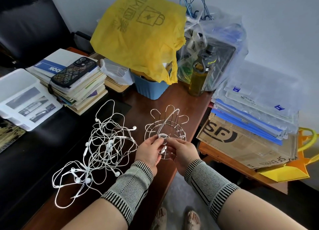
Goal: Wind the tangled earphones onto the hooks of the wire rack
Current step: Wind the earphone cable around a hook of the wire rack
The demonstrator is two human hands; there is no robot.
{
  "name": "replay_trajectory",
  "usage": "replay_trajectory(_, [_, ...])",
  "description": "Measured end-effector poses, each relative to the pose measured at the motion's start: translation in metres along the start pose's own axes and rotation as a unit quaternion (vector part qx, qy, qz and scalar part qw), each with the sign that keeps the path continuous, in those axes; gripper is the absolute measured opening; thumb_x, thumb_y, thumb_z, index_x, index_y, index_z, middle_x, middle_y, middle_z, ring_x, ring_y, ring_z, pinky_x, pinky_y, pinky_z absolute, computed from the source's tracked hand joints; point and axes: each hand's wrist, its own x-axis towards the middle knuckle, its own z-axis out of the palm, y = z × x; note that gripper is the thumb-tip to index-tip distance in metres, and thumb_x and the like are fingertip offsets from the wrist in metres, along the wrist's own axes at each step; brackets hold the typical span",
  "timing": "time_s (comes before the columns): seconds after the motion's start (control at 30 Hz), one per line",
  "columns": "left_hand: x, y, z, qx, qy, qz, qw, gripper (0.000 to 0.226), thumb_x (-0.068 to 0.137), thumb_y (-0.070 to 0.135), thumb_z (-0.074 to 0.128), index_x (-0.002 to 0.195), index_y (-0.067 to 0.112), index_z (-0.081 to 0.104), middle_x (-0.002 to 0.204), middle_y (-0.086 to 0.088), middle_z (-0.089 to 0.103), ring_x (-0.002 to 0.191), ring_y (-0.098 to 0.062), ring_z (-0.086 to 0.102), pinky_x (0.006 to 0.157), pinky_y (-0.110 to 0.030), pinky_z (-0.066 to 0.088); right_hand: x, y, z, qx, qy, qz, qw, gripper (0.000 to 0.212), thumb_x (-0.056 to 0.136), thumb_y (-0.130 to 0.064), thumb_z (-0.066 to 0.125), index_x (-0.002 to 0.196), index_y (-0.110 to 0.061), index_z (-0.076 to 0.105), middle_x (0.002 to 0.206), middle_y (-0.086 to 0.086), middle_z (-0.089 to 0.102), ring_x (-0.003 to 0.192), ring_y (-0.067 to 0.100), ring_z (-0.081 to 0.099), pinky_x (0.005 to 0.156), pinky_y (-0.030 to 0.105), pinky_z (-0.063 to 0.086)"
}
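A tangle of white earphones lies spread on the dark table, left of my hands. The round wire rack with looped hooks stands near the table's right edge. A braided cable runs from one far hook down to my hands. My left hand and my right hand meet over the rack's near side. Both pinch a small coiled bundle of white earphone cable with its plug between the fingertips. An earbud hangs just below the bundle.
A stack of books with a phone on top sits at the back left. A yellow bag over a blue bin, a bottle and clear bags stand behind the rack. A cardboard box with folders is on the right.
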Motion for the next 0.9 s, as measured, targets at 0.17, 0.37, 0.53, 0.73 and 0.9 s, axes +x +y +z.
replay_trajectory(0.17, [0.002, 0.002, 0.000, 0.016, 0.007, 0.018, 1.000, 0.031, 0.092, 0.009, 0.061, 0.123, 0.010, 0.062, 0.098, -0.002, 0.071, 0.093, -0.013, 0.065, 0.076, -0.026, 0.042, 0.000, -0.005, 0.000, -0.021, 0.003, -0.008, 1.000, 0.005, 0.083, -0.004, 0.069, 0.087, 0.000, 0.068, 0.066, 0.007, 0.060, 0.053, 0.011, 0.049, 0.052, 0.021, 0.040])
replay_trajectory(0.37, [0.009, 0.015, -0.011, 0.176, -0.041, 0.063, 0.981, 0.024, 0.090, 0.007, 0.062, 0.113, 0.005, 0.069, 0.099, -0.005, 0.074, 0.085, -0.008, 0.068, 0.057, -0.010, 0.047, -0.013, -0.011, -0.015, -0.093, 0.003, 0.003, 0.996, 0.016, 0.082, -0.012, 0.065, 0.067, -0.008, 0.060, 0.063, 0.005, 0.055, 0.053, 0.015, 0.046, 0.047, 0.020, 0.037])
replay_trajectory(0.53, [0.018, 0.032, -0.014, 0.301, -0.084, 0.127, 0.941, 0.017, 0.090, 0.007, 0.063, 0.086, 0.021, 0.071, 0.096, -0.005, 0.075, 0.093, -0.015, 0.071, 0.066, -0.009, 0.051, -0.014, -0.016, -0.021, -0.081, 0.079, -0.039, 0.993, 0.029, 0.086, -0.018, 0.051, 0.060, -0.010, 0.058, 0.059, 0.006, 0.059, 0.048, 0.015, 0.046, 0.049, 0.023, 0.036])
replay_trajectory(0.73, [0.024, 0.020, -0.013, 0.347, 0.052, 0.185, 0.918, 0.015, 0.089, 0.022, 0.062, 0.103, 0.015, 0.061, 0.091, 0.002, 0.070, 0.087, -0.015, 0.070, 0.086, -0.040, 0.056, -0.010, -0.024, -0.014, -0.155, 0.079, -0.077, 0.982, 0.020, 0.090, -0.013, 0.060, 0.074, -0.002, 0.065, 0.062, 0.007, 0.058, 0.054, 0.016, 0.050, 0.053, 0.027, 0.043])
replay_trajectory(0.9, [0.011, 0.003, -0.013, 0.343, 0.081, 0.233, 0.906, 0.014, 0.092, 0.025, 0.060, 0.097, 0.013, 0.068, 0.086, 0.002, 0.072, 0.084, -0.013, 0.067, 0.082, -0.033, 0.055, -0.017, -0.011, -0.011, -0.126, 0.113, -0.105, 0.980, 0.024, 0.092, -0.010, 0.055, 0.070, -0.004, 0.063, 0.063, 0.008, 0.058, 0.056, 0.016, 0.051, 0.054, 0.028, 0.041])
